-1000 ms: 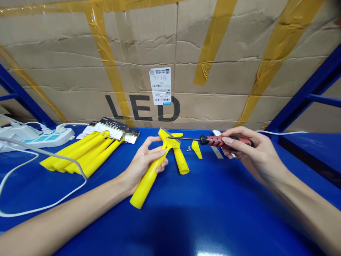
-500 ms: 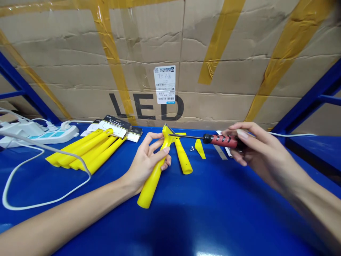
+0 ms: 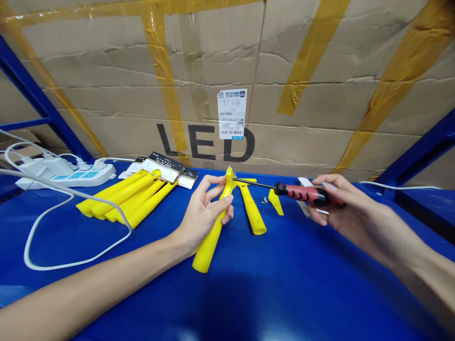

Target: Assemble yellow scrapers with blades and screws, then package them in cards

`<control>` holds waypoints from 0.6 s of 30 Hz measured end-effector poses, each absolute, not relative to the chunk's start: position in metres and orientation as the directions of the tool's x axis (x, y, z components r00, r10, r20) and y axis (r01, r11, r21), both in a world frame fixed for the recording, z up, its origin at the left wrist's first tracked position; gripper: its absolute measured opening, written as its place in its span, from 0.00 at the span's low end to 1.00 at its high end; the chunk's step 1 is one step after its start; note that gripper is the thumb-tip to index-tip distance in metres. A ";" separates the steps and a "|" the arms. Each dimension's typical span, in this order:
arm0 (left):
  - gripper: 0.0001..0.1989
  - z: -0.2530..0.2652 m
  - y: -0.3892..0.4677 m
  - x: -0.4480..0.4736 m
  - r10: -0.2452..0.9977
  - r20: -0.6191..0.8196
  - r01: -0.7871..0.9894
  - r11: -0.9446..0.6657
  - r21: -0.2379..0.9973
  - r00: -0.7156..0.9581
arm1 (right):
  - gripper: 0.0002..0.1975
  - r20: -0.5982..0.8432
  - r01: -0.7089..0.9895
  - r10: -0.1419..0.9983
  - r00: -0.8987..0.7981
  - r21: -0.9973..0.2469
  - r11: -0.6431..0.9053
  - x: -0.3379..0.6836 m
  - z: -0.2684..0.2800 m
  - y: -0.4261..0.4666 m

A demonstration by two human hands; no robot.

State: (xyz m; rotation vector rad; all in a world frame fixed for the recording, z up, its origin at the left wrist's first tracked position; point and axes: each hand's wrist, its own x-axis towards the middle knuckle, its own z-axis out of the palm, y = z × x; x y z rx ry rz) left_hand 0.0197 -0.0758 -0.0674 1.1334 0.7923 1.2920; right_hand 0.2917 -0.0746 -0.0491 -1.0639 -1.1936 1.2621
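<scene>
My left hand (image 3: 209, 210) is closed around the neck of a yellow scraper (image 3: 210, 246), its hollow handle slanting down toward me and a thin metal edge at its head. In my right hand (image 3: 350, 201) is a red-and-black screwdriver (image 3: 300, 193), held level by the end of its handle. Its shaft points left, with the tip at the scraper's head; whether it sits in a screw is too small to tell. Just behind lie a second yellow handle (image 3: 254, 210), several small screws (image 3: 264, 201), a yellow plate (image 3: 276, 203) and a partly hidden flat metal blade (image 3: 303, 207).
Several yellow scrapers (image 3: 117, 196) with black-and-white cards (image 3: 165, 166) lie at left. Beyond them, a white power strip (image 3: 87, 175) trails a looping cable (image 3: 26, 246) over the blue table (image 3: 284, 293). A large cardboard box (image 3: 302, 137) stands behind, between blue frame posts (image 3: 46, 90).
The whole view has shifted, so things appear farther right. The scraper's head has turned more edge-on, and the screwdriver handle tilts slightly lower at its right end. Both hands keep their holds.
</scene>
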 end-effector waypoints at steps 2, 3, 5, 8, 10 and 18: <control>0.16 -0.066 -0.075 0.019 0.977 0.155 -0.321 -0.102 0.942 0.145 | 0.17 0.047 -0.235 0.992 -0.115 -0.972 0.018 0.292 -0.046 -0.076; 0.16 -0.065 -0.075 0.019 0.977 0.158 -0.320 -0.105 0.942 0.144 | 0.17 0.050 -0.245 0.992 -0.117 -0.969 0.020 0.293 -0.045 -0.076; 0.16 -0.063 -0.076 0.020 0.977 0.153 -0.313 -0.099 0.945 0.151 | 0.12 0.081 -0.167 0.995 -0.062 -0.983 0.069 0.293 -0.046 -0.075; 0.16 -0.063 -0.078 0.022 0.979 0.130 -0.302 -0.076 0.950 0.160 | 0.15 0.137 0.045 0.991 -0.004 -0.990 0.137 0.293 -0.051 -0.072; 0.16 -0.063 -0.077 0.022 0.981 0.117 -0.298 -0.067 0.952 0.155 | 0.17 0.122 0.051 0.993 -0.008 -0.991 0.122 0.294 -0.052 -0.070; 0.20 -0.066 -0.071 0.020 0.992 0.076 -0.305 -0.041 0.951 0.102 | 0.14 0.156 -0.053 0.984 -0.088 -0.987 0.152 0.295 -0.054 -0.068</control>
